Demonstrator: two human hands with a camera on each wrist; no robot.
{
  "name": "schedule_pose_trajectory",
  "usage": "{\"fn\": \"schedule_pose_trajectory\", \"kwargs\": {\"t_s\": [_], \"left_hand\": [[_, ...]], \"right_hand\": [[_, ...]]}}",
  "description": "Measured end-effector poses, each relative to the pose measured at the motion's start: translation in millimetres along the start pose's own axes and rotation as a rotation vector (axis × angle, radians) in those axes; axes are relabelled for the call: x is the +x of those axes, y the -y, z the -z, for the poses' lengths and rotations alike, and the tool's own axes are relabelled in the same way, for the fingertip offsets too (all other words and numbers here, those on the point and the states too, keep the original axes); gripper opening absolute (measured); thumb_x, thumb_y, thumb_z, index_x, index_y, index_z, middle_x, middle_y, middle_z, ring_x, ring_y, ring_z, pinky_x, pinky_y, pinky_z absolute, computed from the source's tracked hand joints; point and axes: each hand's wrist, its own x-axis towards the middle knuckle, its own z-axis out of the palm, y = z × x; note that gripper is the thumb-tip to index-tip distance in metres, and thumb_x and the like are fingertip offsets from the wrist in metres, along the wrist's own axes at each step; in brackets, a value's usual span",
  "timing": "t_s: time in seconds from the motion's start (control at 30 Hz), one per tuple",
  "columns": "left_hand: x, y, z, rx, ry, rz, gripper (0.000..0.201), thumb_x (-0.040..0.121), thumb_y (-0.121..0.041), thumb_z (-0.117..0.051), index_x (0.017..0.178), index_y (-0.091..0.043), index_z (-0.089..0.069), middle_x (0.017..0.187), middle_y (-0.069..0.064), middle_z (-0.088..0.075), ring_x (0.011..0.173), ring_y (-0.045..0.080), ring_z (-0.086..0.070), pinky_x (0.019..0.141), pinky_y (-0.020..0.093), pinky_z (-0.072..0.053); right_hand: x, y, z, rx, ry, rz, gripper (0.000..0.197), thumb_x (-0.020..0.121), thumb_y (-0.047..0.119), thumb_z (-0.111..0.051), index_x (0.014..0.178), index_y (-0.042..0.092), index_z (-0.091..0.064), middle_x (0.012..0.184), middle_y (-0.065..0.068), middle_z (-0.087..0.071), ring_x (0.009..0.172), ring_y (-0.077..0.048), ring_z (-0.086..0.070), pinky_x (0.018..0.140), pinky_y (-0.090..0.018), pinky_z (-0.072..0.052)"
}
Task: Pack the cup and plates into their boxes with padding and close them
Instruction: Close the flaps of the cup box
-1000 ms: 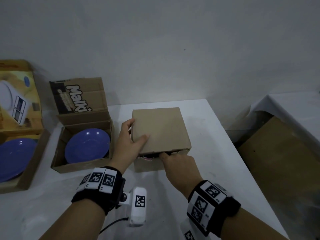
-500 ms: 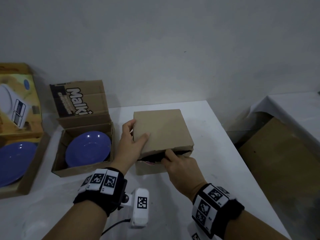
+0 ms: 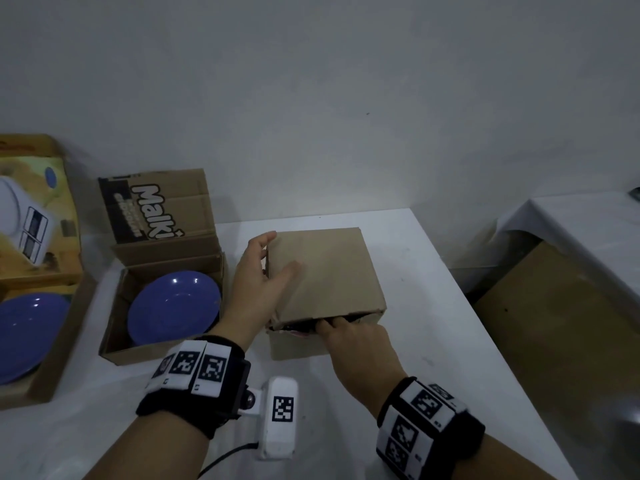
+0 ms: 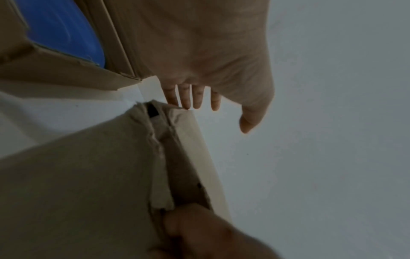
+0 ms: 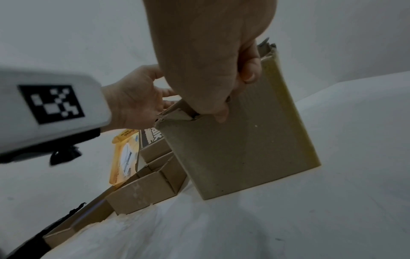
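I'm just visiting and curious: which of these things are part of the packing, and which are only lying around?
Part of the job:
plain cardboard box, held by left hand and right hand
Malki box with blue plate
yellow printed box, large blue plate

Lying about:
brown board

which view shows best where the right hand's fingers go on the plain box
The head view: the right hand has its fingers pushed into the dark gap under the lid of the plain box. The right wrist view shows the fingers curled at that front edge from close up. The left wrist view shows only a blurred hand there.
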Motion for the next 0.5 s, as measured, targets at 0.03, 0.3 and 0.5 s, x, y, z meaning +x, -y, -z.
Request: {"fn": "schedule_pose_trajectory", "kwargs": {"t_s": [0.03, 0.3, 0.5], "left_hand": [[-3, 3, 3, 0.100, 0.036, -0.050, 0.068, 0.073, -0.048, -0.070, 0.132, -0.033, -0.040, 0.133, -0.013, -0.041, 0.117, -0.001, -0.043, 0.093, 0.016, -0.040], [-9, 10, 17, 0.159, 0.115, -0.312, 0.074, 0.060, -0.054, -0.075, 0.127, -0.042, -0.045, 0.147, -0.009, -0.036, 0.133, 0.003, -0.036, 0.109, 0.033, -0.034], [12, -3, 10, 0.034, -0.133, -0.335, 0.042, 0.083, 0.001, -0.062, 0.110, -0.030, -0.060, 0.120, -0.019, -0.060, 0.112, 0.003, -0.055, 0.096, 0.037, -0.048]], "right_hand": [[-1, -2, 1, 0.010, -0.019, -0.002, 0.035, 0.036, 0.009, -0.082, 0.063, 0.024, -0.067, 0.049, 0.006, -0.054, 0.029, -0.014, -0.042, 0.047, -0.016, 0.009], [-1, -18, 15, 0.163, -0.354, -0.006, 0.042, 0.071, 0.008, -0.065, 0.112, 0.018, -0.064, 0.099, 0.002, -0.068, 0.052, -0.020, -0.057, 0.034, -0.024, -0.038], [-3, -22, 6, 0.270, -0.309, 0.023, 0.036, 0.072, 0.003, -0.065, 0.104, 0.019, -0.066, 0.099, 0.004, -0.070, 0.056, -0.016, -0.062, 0.039, -0.022, -0.046]]}}
